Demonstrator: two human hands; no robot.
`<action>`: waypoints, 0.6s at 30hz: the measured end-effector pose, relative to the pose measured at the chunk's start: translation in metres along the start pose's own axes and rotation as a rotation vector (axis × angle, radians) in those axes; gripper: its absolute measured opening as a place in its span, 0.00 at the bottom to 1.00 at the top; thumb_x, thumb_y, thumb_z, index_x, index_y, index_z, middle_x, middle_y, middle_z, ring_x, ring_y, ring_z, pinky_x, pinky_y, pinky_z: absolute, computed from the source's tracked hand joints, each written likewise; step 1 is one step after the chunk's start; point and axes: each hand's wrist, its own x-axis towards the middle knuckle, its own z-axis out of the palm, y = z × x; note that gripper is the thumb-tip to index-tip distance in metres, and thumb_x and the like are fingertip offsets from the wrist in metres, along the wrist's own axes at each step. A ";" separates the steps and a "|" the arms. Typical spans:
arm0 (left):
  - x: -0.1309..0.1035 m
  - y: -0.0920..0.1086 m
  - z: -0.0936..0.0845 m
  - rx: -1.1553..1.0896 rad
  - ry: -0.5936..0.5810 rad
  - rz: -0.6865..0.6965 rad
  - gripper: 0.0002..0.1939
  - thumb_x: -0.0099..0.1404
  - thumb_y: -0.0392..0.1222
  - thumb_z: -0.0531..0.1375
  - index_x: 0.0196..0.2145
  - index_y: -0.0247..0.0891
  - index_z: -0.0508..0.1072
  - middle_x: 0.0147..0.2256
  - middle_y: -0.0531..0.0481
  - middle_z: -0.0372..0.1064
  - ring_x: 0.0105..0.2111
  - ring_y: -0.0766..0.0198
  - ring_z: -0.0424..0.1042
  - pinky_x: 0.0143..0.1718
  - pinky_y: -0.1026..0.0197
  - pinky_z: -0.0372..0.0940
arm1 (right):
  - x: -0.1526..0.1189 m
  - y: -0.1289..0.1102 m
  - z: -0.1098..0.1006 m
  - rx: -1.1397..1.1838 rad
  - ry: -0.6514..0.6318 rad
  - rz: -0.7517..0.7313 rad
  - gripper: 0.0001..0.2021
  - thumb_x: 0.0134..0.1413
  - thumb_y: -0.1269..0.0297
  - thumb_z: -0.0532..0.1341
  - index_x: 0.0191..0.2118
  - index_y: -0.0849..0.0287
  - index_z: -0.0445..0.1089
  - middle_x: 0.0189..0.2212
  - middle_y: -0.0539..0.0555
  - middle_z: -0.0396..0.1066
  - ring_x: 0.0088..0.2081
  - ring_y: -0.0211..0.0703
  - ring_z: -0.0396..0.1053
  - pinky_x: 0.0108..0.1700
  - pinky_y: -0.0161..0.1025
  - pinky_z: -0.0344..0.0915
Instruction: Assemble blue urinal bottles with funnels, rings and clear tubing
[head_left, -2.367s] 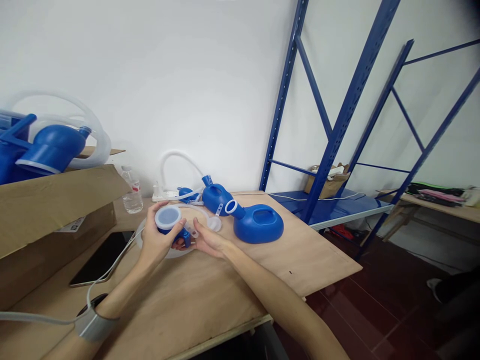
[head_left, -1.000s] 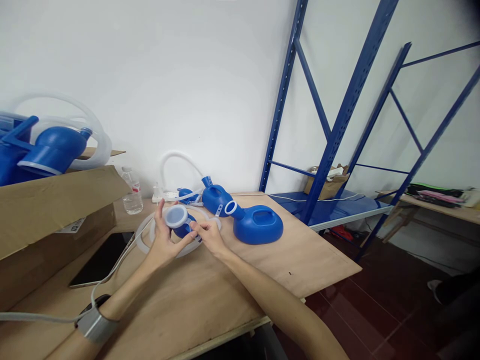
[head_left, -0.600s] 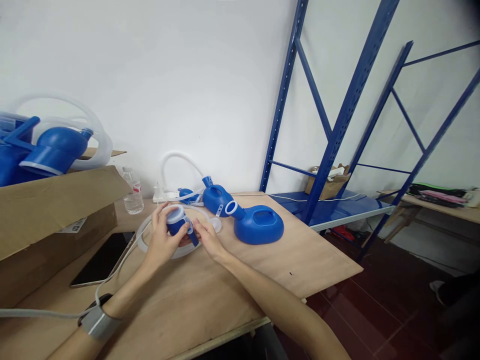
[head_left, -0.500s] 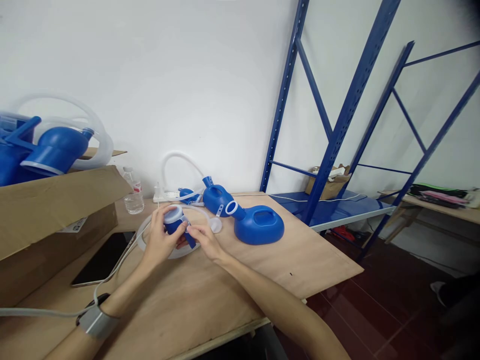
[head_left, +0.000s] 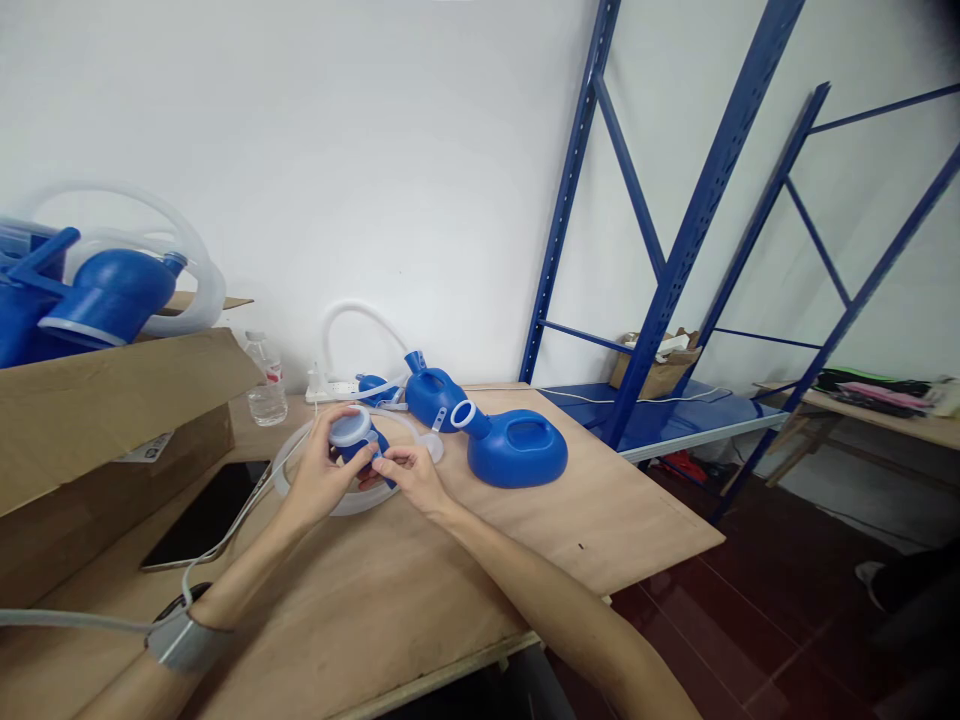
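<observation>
A small blue cup-like part with a translucent white lid [head_left: 350,428] is in my left hand [head_left: 322,468], whose fingers wrap round its side. My right hand [head_left: 411,478] pinches a small pale tab at the part's right side, beside its blue handle. Behind and beneath my hands, a clear tube [head_left: 352,503] lies coiled on the wooden table [head_left: 450,590]. To the right stands a blue bottle [head_left: 517,450] with a white-rimmed neck. Another blue bottle [head_left: 433,400] lies farther back, with a clear tube near its mouth.
An open cardboard box [head_left: 127,400] with blue bottles and tubing fills the left. Near it are a black tablet [head_left: 206,515], a cable and a water bottle [head_left: 265,385]. A power strip [head_left: 341,388] sits by the wall. Blue shelving [head_left: 675,425] stands right.
The lidded part has tilted a little in my hands, its lid facing me more and its handle less visible below. My right fingers have shifted slightly at its side.
</observation>
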 end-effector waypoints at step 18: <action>-0.005 0.001 0.002 0.183 0.040 0.276 0.19 0.65 0.48 0.64 0.52 0.45 0.69 0.52 0.45 0.66 0.56 0.53 0.69 0.59 0.50 0.65 | 0.001 0.003 -0.003 -0.092 0.028 -0.012 0.10 0.46 0.58 0.65 0.23 0.57 0.74 0.24 0.51 0.77 0.32 0.44 0.76 0.43 0.41 0.72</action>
